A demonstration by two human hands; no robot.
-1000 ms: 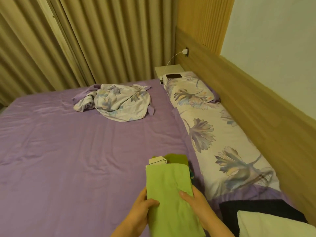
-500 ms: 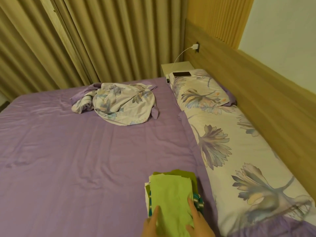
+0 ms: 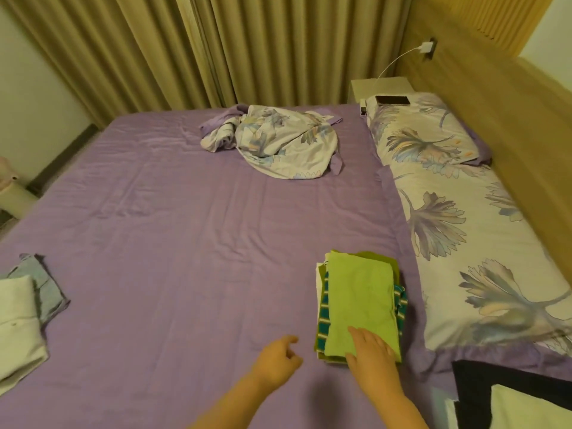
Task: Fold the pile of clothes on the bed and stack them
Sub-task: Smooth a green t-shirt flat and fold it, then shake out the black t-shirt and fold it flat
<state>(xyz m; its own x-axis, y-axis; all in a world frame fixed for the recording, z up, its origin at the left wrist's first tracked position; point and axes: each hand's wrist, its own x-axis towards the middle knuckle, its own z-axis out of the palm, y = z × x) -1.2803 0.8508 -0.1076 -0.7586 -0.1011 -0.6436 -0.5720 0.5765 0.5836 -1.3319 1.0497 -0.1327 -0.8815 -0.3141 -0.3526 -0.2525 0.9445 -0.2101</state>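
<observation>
Both forearms reach in from the lower edge of the head view, bare to as far as the frame shows, and angle up and inward. The right hand (image 3: 370, 346) lies palm down with its fingers straight and together, pointing away from the body, pressed flat on the surface beneath it (nothing is pinched or curled round). The left hand (image 3: 280, 357) sits just to the left of it and slightly nearer the body, apart from it. Its fingers are loosely curled toward the palm, holding nothing, the wrist turned slightly inward.
</observation>
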